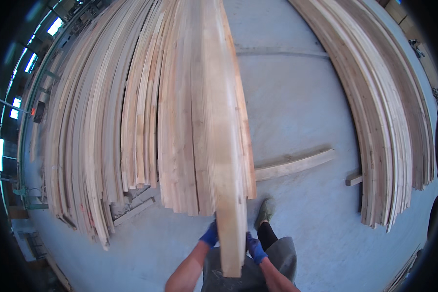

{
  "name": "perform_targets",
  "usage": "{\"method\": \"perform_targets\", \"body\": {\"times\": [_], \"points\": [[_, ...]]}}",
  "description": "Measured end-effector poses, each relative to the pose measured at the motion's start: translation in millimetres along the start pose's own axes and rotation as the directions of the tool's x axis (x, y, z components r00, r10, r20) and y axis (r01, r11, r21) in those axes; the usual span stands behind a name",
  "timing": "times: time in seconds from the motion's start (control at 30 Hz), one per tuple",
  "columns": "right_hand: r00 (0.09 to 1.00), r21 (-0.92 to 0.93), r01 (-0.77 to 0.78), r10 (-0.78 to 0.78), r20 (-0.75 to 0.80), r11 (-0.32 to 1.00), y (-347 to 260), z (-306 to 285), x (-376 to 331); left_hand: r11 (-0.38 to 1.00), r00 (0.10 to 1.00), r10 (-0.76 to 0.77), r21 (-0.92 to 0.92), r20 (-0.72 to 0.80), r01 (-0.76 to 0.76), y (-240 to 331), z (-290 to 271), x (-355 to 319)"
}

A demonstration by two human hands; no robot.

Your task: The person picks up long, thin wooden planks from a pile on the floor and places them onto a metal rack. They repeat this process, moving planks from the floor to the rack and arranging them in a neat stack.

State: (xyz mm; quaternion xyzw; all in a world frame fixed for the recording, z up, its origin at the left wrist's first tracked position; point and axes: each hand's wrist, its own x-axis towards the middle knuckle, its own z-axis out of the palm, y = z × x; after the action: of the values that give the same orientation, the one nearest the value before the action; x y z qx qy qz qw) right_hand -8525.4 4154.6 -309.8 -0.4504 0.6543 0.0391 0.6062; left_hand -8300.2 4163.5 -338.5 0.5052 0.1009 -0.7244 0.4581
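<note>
In the lower middle of the frame the person held a long pale wooden board [227, 160] on its edge, and it ran from near the lower edge up toward the top centre. The left hand [209, 235], in a blue glove, gripped the left face of the board near its near end. The right hand [255, 248], also in a blue glove, was clenched against the right face, a little lower. Both hands were closed on the board, one on each side.

The board lay over the right edge of a big stack of light wooden planks [131, 112], which filled the upper left and the centre of the frame. A second stack of similar planks [389, 121] ran along the right side, well apart from the first. Between the two stacks there was a grey concrete floor [292, 97]. On this floor, right of the held board, a short thick wooden beam [294, 165] lay flat. Just below it stood the person's foot in a green shoe [265, 212], near the right hand.
</note>
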Motion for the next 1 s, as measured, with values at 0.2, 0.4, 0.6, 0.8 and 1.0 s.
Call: {"method": "perform_targets", "body": {"times": [0.2,0.4,0.6,0.8,1.0], "points": [[0.78,-0.45,0.484,-0.603,-0.165,0.75,90,76,42,1.0,0.954,0.014,-0.021,0.299,-0.008,15,82,-37],[0.926,0.018,0.124,-0.122,0.357,0.992,16,64,-42,0.996,1.0,-0.015,-0.087,0.004,0.015,12,49,-96],[0.067,-0.241,0.939,-0.558,0.827,-0.244,-9,-49,-79,0.991,0.991,-0.13,-0.031,0.001,0.13,7,77,-172],[0.744,-0.213,0.509,-0.302,0.596,0.834,-123,-259,-109,0.936,0.933,0.153,0.35,-0.326,-0.031,-20,108,-225],[0.727,-0.28,0.686,-0.616,0.303,0.671,-236,-370,-124,0.873,0.91,0.088,0.472,-0.405,0.126,-35,138,-265]]}}
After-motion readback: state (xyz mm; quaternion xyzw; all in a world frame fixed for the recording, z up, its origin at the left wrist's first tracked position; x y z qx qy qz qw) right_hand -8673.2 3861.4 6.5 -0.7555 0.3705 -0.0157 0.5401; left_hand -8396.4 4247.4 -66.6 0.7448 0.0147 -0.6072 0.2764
